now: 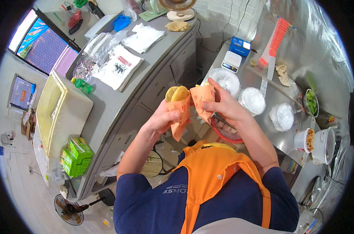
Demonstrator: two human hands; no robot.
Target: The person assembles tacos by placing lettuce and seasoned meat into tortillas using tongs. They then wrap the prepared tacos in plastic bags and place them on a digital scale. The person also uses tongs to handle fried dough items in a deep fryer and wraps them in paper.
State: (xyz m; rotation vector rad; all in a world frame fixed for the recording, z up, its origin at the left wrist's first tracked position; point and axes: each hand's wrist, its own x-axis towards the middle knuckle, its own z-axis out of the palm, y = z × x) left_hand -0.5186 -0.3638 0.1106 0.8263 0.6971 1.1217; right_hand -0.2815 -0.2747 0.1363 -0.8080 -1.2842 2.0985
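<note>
In front of my chest my left hand is closed around an orange printed paper sleeve, held upright. A round golden flatbread, split like a bun, sticks out of its top. My right hand grips a second orange paper sleeve, slightly tilted, close beside the first. Only a small pale yellow edge of food shows at its top, so its contents are mostly hidden. Below my right hand, a red-rimmed basin with pinkish pieces in it is partly covered by my forearm.
Left, a grey counter bears white bags, a foam box and green cartons. Right, a steel table carries a scale, plastic-covered bowls, a bowl of greens and a white tub.
</note>
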